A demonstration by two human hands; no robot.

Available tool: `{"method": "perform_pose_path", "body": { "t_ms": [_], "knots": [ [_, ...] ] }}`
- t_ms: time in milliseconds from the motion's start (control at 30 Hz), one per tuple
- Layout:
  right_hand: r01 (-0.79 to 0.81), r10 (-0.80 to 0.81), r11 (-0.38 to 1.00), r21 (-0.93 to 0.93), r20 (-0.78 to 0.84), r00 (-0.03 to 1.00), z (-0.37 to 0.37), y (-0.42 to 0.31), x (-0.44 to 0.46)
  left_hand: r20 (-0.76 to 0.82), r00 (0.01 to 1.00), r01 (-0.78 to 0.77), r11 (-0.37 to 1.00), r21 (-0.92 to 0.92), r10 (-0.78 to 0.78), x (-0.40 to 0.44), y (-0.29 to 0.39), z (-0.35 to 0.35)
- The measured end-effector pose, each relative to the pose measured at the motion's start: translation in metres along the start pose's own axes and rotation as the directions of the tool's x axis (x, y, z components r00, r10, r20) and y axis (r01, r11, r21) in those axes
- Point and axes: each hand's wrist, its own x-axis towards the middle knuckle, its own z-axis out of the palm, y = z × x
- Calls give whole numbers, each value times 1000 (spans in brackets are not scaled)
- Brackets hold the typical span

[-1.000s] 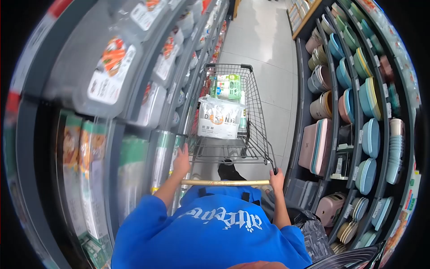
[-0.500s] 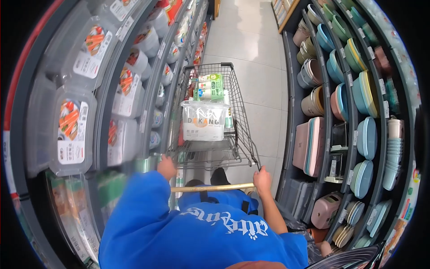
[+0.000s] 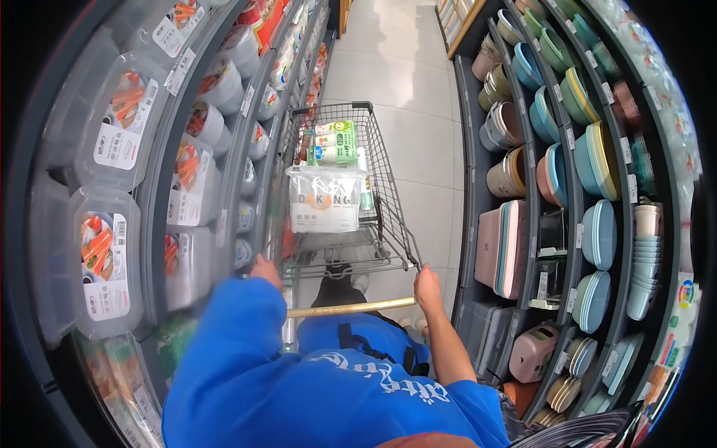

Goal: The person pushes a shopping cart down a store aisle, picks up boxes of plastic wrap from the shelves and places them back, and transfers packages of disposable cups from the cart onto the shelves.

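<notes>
A wire shopping cart (image 3: 389, 187) stands in front of me in the aisle, a gold-coloured bar (image 3: 351, 308) across its near end. My right hand (image 3: 428, 289) is closed around the cart's frame at the right rear corner. On the left side my left hand (image 3: 267, 272) is closed at the matching part of the frame, its fingers partly hidden. Inside the cart lies a clear-wrapped white package (image 3: 325, 200) lettered DAKANG. Beyond it is a green and white pack of rolls (image 3: 334, 143).
Shelves on the left hold clear plastic food boxes (image 3: 104, 261) and white tubs (image 3: 222, 82). Right-hand shelves carry coloured basins (image 3: 595, 160), bins (image 3: 506, 172), pink trays (image 3: 499, 250) and a pink box (image 3: 533, 351). Grey floor tiles (image 3: 426, 127) run ahead between them.
The cart and both hands sit slightly further left in view, and the shelves have shifted left too. A light shoe now shows under the cart. Both hands keep their hold.
</notes>
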Motion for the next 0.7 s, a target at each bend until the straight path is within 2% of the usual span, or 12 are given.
{"method": "perform_pose_path", "body": {
  "t_ms": [100, 133, 267, 433, 500, 567, 700],
  "knots": [
    [-14, 14, 1000, -3, -3, 1000, 1, -8, 10, 28, 998, -48, 999, -21, 48, 23, -12, 10],
    [-26, 26, 1000, 0, -5, 1000, 1, -9, 14, 87, 996, -33, 998, -49, 37, 28, -13, 4],
    [-1, 1, 1000, -15, -18, 1000, 15, 0, 34, 164, 984, -74, 997, 30, 68, 29, -5, -20],
    [13, -13, 1000, -27, 18, 1000, 3, -11, 50, 179, 982, -73, 996, 52, 63, 36, 1, -27],
    [-76, 69, 989, 126, 58, 996, -2, -17, 50, 148, 986, -89, 994, 71, 77, 39, -1, -21],
    [-140, 123, 970, 201, 95, 988, -4, -19, 56, 123, 988, -97, 993, 70, 88, 43, -2, -21],
    [-103, 99, 992, 76, 56, 994, 7, -13, 71, 115, 988, -107, 992, 61, 99, 46, 7, -42]
  ]
}}
